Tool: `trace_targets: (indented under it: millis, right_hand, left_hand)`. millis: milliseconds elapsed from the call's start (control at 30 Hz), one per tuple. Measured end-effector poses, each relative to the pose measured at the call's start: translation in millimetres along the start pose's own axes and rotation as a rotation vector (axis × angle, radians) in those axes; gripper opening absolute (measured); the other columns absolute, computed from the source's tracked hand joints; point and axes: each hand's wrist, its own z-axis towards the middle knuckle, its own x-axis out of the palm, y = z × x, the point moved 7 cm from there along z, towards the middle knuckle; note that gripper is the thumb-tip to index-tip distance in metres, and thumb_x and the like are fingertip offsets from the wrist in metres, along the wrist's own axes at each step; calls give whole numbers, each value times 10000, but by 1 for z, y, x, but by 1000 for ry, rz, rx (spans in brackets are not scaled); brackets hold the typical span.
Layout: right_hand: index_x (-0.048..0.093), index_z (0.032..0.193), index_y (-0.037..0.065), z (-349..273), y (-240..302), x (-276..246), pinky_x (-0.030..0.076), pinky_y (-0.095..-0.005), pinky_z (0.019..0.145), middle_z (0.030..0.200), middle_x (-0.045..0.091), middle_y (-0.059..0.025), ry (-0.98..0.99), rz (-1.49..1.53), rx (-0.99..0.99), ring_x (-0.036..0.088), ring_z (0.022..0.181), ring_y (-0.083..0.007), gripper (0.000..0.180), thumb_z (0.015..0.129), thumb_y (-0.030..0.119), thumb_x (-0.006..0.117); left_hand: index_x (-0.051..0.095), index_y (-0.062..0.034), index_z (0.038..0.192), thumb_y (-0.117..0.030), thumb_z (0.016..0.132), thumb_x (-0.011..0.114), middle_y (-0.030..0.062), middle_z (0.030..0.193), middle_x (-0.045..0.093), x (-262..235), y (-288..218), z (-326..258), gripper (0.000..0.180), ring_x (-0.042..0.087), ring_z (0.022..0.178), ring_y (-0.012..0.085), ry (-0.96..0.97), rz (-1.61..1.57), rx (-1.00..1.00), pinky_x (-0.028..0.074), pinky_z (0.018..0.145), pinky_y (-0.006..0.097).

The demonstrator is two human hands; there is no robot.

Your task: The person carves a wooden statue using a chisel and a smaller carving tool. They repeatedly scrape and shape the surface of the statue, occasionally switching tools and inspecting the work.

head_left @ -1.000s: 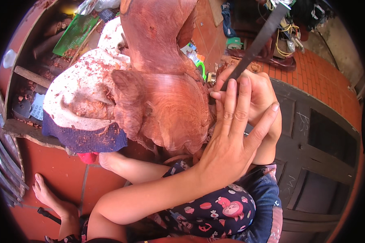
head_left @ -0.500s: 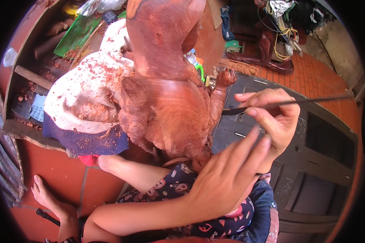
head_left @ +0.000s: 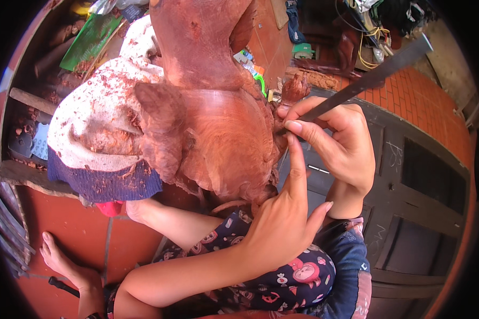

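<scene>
A large reddish wood carving [head_left: 223, 143] with a smooth rounded surface fills the middle. From its right side rises a small carved hand-like piece [head_left: 295, 89]. My right hand [head_left: 346, 143] pinches a dark, flat steel chisel [head_left: 372, 77] between thumb and fingers. The chisel slants up to the right, its squared end far from the carving; its lower end is hidden by my fingers beside the carving's edge. My left hand [head_left: 282, 215] is open just below, index finger stretched up to near the right fingertips and thumb spread apart.
A white and navy cloth [head_left: 101, 122] strewn with wood shavings lies left of the carving. A wooden tray [head_left: 29, 173] holds scraps and a green packet [head_left: 90, 41]. Several curved metal tools [head_left: 8, 226] sit far left. A dark panelled door [head_left: 391, 165] lies at right.
The chisel has swung from nearly level to slanting up right, and my right hand has moved left against the carving. My left hand's index finger has straightened upward. The view has shifted slightly.
</scene>
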Motion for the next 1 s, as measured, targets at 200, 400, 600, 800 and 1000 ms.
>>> trace_targets:
  millis: [200, 400, 600, 800, 1000]
  right_hand:
    - [666, 853, -63, -2, -5, 1, 533, -288, 731, 867, 705, -126, 62, -63, 39, 686, 832, -189, 59, 829, -10, 672]
    - [665, 878, -60, 10, -2, 5, 520, -265, 680, 821, 697, -96, 59, -163, 160, 651, 742, -131, 80, 834, 6, 679]
    - [670, 883, -38, 8, -14, 1, 501, -252, 616, 768, 674, -58, 95, -219, 96, 613, 682, -86, 65, 840, 10, 668]
    - [663, 866, -31, 5, -5, 4, 474, -260, 570, 691, 655, -64, 71, -184, 61, 590, 611, -100, 61, 831, 18, 653]
    - [649, 862, -22, 8, 6, 10, 452, -261, 539, 649, 632, -97, 6, -314, 24, 576, 562, -116, 73, 826, 42, 656]
  left_hand:
    - [-125, 117, 1438, -188, 893, 601, 390, 1132, 551, 0, -2, 1, 957, 618, 961, 483, 2, -106, -6, 537, 756, 467]
    - [-129, 87, 1451, -139, 882, 605, 343, 1152, 566, -3, 2, 10, 956, 630, 958, 450, -31, -113, -37, 529, 795, 458]
    - [-124, 69, 1460, -108, 870, 616, 317, 1164, 572, -3, 0, 6, 962, 626, 991, 427, -58, -28, 1, 520, 824, 452]
    - [-99, 123, 1441, -113, 862, 589, 326, 1163, 578, -4, -6, 3, 930, 623, 941, 459, -98, 65, 86, 507, 817, 475]
    - [-102, 124, 1440, -92, 853, 595, 315, 1137, 588, -3, -4, 3, 936, 615, 972, 452, -76, 2, 7, 495, 830, 476]
